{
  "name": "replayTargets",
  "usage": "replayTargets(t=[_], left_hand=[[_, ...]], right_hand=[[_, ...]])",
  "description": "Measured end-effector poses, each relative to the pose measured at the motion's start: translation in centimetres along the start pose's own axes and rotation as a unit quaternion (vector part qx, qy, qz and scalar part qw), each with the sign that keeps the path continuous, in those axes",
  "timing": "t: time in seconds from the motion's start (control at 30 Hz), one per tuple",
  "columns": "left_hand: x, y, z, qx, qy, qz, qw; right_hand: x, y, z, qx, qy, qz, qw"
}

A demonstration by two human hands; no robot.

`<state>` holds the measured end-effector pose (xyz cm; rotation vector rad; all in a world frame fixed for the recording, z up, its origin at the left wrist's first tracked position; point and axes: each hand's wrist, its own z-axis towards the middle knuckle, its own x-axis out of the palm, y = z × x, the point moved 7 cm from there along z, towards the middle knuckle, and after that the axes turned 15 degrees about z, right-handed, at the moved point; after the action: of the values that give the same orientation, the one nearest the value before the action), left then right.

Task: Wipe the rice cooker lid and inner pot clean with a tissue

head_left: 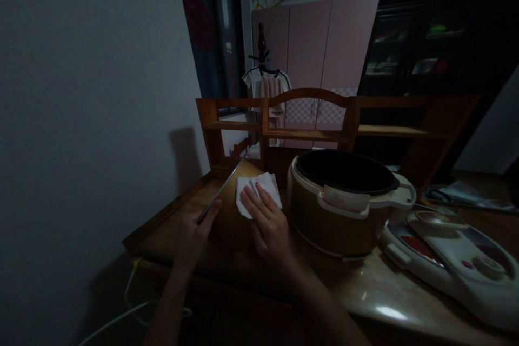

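My left hand [194, 238] is closed on the near edge of a thin, gold-brown flat panel [227, 213], its thumb along the thin shiny rim. The panel stands tilted, and its exact kind is hard to make out in the dim light. My right hand [270, 227] presses a folded white tissue [251, 184] against the panel's face, fingers spread over it. Just right of that hand stands an electric pressure cooker [332, 221] without its lid, its black inner pot [344, 170] showing. The cooker lid [454, 265] lies at the right.
Everything rests on a glossy wooden table [365, 292] with a wooden shelf rack [308, 134] along its back. A white wall [101, 92] borders the left. White cable [130, 308] hangs below the table's left edge. Clothes [270, 89] hang beyond the rack, before pink cabinets [308, 48].
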<state>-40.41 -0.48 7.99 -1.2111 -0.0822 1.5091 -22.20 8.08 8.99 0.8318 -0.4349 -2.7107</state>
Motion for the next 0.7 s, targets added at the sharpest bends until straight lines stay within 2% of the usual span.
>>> replayTargets(t=[0.17,0.37,0.7], left_hand=[[0.6,-0.4,-0.8,0.043,0.016,0.02,0.999],[0.9,0.7,-1.4,0.058,0.024,0.004,0.998],[0.8,1.5,-1.3,0.059,0.025,0.009,0.998]], right_hand=[[-0.9,0.2,-1.8,0.003,-0.001,0.025,1.0],[-1.9,-0.2,-2.0,0.085,-0.033,0.005,0.996],[0.9,0.3,-4.0,0.121,-0.051,-0.036,0.991]])
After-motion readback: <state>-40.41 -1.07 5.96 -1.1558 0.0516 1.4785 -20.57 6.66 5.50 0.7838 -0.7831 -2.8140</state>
